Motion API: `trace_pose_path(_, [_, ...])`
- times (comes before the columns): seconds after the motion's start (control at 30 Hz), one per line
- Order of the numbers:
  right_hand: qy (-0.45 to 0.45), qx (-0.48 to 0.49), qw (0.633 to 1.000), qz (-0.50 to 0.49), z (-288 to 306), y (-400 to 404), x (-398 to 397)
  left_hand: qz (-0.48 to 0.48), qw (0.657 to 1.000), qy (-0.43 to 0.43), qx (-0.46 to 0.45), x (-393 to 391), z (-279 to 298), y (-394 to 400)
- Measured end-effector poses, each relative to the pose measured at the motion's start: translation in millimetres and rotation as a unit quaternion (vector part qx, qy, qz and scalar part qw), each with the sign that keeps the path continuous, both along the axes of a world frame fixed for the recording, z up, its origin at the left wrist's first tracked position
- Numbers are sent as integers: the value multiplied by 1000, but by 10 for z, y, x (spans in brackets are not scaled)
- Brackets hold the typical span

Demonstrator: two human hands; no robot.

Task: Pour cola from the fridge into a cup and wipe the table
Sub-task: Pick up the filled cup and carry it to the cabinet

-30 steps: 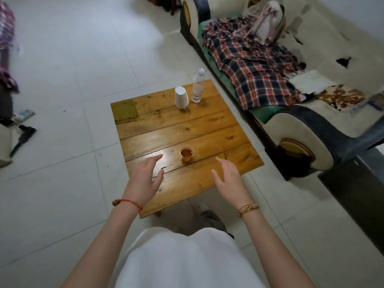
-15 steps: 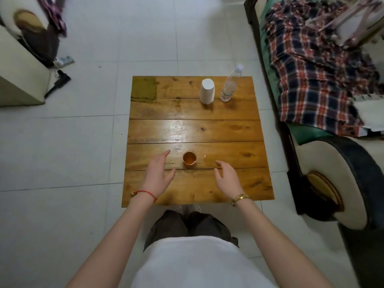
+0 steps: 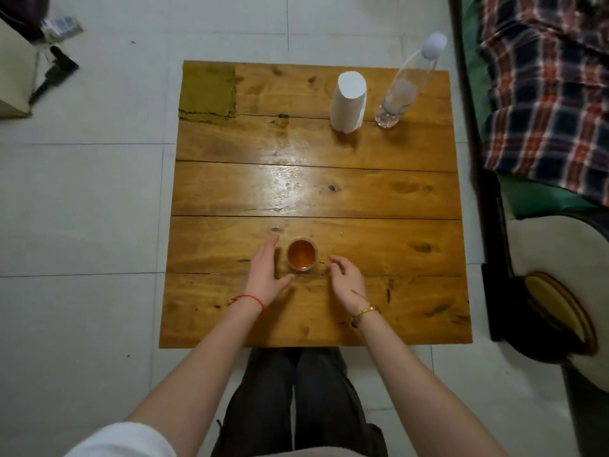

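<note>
On the near half of the square wooden plank table (image 3: 379,192), we see a small clear plastic cup of brown cola (image 3: 301,253), well in from every edge. Our left hand (image 3: 265,275) lies just beside it with fingers straight, holding nothing; our right hand (image 3: 346,280) hovers loosely curled, empty. Bare planks stretch toward the far edge, where an olive-green cloth (image 3: 207,90), white paper roll (image 3: 349,102) and clear water bottle (image 3: 405,87) stand.

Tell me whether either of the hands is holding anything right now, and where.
Nothing is held. The left hand and right hand flank the cup of brown drink, neither gripping it.
</note>
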State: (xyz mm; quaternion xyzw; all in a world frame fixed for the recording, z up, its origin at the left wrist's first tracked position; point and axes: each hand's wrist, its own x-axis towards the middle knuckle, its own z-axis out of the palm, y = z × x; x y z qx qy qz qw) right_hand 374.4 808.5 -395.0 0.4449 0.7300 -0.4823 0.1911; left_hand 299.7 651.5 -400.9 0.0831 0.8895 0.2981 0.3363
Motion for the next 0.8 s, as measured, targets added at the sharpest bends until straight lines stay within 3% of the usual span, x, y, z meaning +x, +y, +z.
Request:
trace_pose_path(0.17, [30, -4, 1000, -5, -364, -116, -119, -40, 996, 41, 75, -117, -400, 34])
trace_pose_path(0.4, [52, 7, 999, -10, -458, -172, -136, -38, 991, 48, 122, -88, -471, 44])
trace_pose_path(0.6, [33, -56, 998, -19, -147, -207, -111, -8, 988, 58, 144, 26, -47, -2])
trace_pose_path(0.8, [65, -84, 994, 2, 541, -280, 7, 15, 986, 69, 154, 188, 700, -172])
